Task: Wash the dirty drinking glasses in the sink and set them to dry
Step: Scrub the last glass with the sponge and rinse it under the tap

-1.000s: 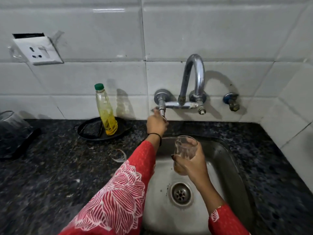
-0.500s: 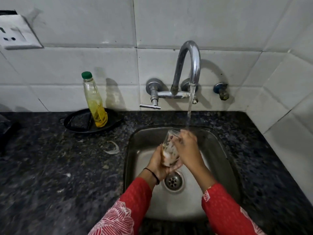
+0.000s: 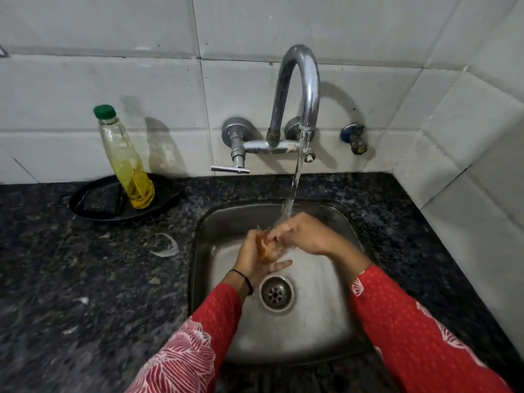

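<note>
1. Soap bottle [image 3: 124, 157] is sitting unused on the counter, left of the sink [image 3: 348, 330].
2. Left hand [image 3: 252, 259] is cupping the glass [image 3: 268, 248] over the drain.
3. Right hand [image 3: 306, 234] is gripping its rim under the stream [image 3: 296, 177]; I'd be rotating it, holding firm.

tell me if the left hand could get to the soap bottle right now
Probably not yet: the left hand is cupping the glass under the water. The counter path to the soap bottle looks clear once it lets go.
</note>
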A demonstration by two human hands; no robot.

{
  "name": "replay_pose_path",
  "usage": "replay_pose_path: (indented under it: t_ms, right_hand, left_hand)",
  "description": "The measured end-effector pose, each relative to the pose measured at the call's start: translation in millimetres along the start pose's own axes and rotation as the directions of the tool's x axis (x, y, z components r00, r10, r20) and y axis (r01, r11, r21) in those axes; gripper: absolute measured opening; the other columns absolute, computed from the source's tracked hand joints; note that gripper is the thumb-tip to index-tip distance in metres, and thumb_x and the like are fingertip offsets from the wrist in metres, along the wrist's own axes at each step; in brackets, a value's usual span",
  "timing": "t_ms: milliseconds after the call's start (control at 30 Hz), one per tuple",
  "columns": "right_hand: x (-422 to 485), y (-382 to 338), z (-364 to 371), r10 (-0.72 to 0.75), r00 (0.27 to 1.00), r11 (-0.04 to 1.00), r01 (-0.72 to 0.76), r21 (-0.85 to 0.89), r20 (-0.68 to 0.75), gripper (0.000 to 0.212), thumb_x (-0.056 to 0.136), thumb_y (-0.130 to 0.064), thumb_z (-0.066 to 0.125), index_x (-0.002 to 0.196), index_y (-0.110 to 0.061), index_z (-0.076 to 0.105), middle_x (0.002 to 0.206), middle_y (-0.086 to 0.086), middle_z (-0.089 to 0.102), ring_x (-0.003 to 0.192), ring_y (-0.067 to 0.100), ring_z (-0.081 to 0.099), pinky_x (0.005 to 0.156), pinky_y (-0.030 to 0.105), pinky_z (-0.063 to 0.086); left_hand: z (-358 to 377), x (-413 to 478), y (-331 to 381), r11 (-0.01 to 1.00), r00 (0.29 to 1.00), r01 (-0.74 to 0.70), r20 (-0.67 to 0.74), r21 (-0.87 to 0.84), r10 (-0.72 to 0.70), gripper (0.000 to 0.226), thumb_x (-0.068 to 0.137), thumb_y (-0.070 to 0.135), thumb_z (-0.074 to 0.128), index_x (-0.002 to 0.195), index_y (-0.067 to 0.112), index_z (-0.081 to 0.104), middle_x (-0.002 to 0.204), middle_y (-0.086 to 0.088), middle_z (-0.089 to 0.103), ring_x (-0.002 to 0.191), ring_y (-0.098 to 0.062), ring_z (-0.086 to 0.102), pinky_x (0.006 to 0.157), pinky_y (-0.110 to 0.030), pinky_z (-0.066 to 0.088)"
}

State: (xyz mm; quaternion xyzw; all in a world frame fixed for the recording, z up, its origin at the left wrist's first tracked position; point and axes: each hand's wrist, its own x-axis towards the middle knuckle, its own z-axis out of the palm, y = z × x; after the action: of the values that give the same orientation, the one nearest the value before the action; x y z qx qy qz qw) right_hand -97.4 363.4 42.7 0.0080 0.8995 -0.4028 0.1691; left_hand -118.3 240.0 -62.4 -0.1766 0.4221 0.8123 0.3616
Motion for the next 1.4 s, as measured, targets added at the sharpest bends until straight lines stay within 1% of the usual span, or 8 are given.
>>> replay_pose_path:
  t_ms: [167, 400, 500, 700, 800, 867, 1100, 1400]
  right_hand:
    - [11, 10, 4, -0.118, 0.991, 0.970, 0.130, -0.204, 0.066, 0.017, 0.081, 0.001, 0.060, 0.087, -0.009, 0.073, 0.092, 0.009, 0.072, 0.083, 0.015, 0.064, 0.080, 0.027, 0.051]
    - [31, 5, 26, 0.383, 0.923, 0.635, -0.233, 0.736, -0.038, 0.014, 0.087, -0.004, 0.058, 0.097, -0.001, 0.068, 0.102, 0.020, 0.071, 0.094, 0.027, 0.067, 0.095, 0.039, 0.052]
    - [25, 18, 51, -0.047, 0.992, 0.976, 0.071, 0.207, -0.117, 0.014, 0.086, -0.002, 0.057, 0.098, -0.005, 0.063, 0.103, 0.011, 0.063, 0.100, 0.022, 0.059, 0.091, 0.024, 0.048]
    - [30, 62, 64, -0.307, 0.951, 0.702, 0.251, -0.667, 0.035, 0.033, 0.091, -0.004, 0.046, 0.122, 0.000, 0.057, 0.125, 0.018, 0.059, 0.119, 0.031, 0.053, 0.104, 0.037, 0.039]
    - [46, 20, 72, 0.064, 0.934, 0.977, 0.013, 0.211, -0.352, 0.017, 0.088, -0.004, 0.046, 0.085, -0.012, 0.061, 0.086, 0.005, 0.062, 0.082, 0.014, 0.056, 0.073, 0.031, 0.047]
    - [61, 12, 72, 0.359, 0.916, 0.728, -0.152, 0.668, -0.182, 0.021, 0.091, -0.013, 0.047, 0.072, -0.019, 0.051, 0.071, -0.002, 0.051, 0.071, 0.015, 0.049, 0.062, 0.026, 0.040]
    - [41, 76, 52, -0.241, 0.970, 0.928, 0.235, -0.290, 0.015, 0.026, 0.095, -0.019, 0.037, 0.101, -0.009, 0.061, 0.105, 0.009, 0.063, 0.102, 0.018, 0.058, 0.095, 0.034, 0.046]
    - [69, 43, 89, 0.360, 0.895, 0.864, -0.213, 0.456, -0.263, 0.027, 0.084, 0.005, 0.040, 0.069, -0.008, 0.058, 0.084, 0.017, 0.066, 0.080, 0.027, 0.064, 0.072, 0.028, 0.050]
  left_hand:
    - [4, 17, 14, 0.999, 0.998, 0.022, -0.063, -0.040, -0.025, 0.043, 0.098, 0.044, 0.038, 0.106, 0.009, 0.061, 0.080, -0.010, 0.073, 0.080, -0.024, 0.064, 0.070, -0.039, 0.056]
    - [-3, 42, 14, 0.978, 0.984, -0.173, 0.011, -0.115, 0.175, 0.031, 0.095, 0.038, 0.046, 0.094, 0.014, 0.064, 0.087, -0.009, 0.070, 0.071, -0.018, 0.067, 0.069, -0.031, 0.053]
    - [-10, 53, 26, 0.992, 0.993, -0.041, -0.108, 0.115, 0.053, 0.041, 0.092, 0.048, 0.049, 0.100, 0.011, 0.065, 0.088, -0.011, 0.069, 0.072, -0.021, 0.066, 0.066, -0.031, 0.053]
    - [-11, 55, 44, 0.978, 0.990, 0.127, -0.078, 0.168, -0.115, 0.047, 0.091, 0.047, 0.052, 0.090, 0.002, 0.064, 0.068, -0.013, 0.070, 0.060, -0.023, 0.068, 0.053, -0.029, 0.058]
    - [0, 61, 18, 0.990, 1.000, -0.028, -0.016, -0.138, 0.026, 0.038, 0.085, 0.047, 0.057, 0.078, 0.010, 0.063, 0.066, -0.006, 0.063, 0.063, -0.017, 0.062, 0.064, -0.025, 0.052]
    - [6, 68, 4, 0.977, 0.996, -0.087, -0.030, -0.194, 0.083, 0.030, 0.079, 0.045, 0.061, 0.066, 0.021, 0.049, 0.063, 0.001, 0.052, 0.063, -0.010, 0.051, 0.065, -0.023, 0.044]
    - [3, 69, 22, 0.975, 0.965, 0.214, -0.167, 0.055, -0.202, 0.076, 0.091, 0.064, 0.035, 0.089, -0.005, 0.065, 0.078, -0.021, 0.069, 0.069, -0.029, 0.067, 0.083, -0.044, 0.049]
    - [-16, 112, -18, 0.991, 0.967, 0.026, -0.253, 0.128, 0.008, 0.083, 0.047, 0.056, 0.079, 0.111, 0.009, 0.058, 0.109, -0.017, 0.053, 0.094, -0.026, 0.056, 0.074, -0.032, 0.050]
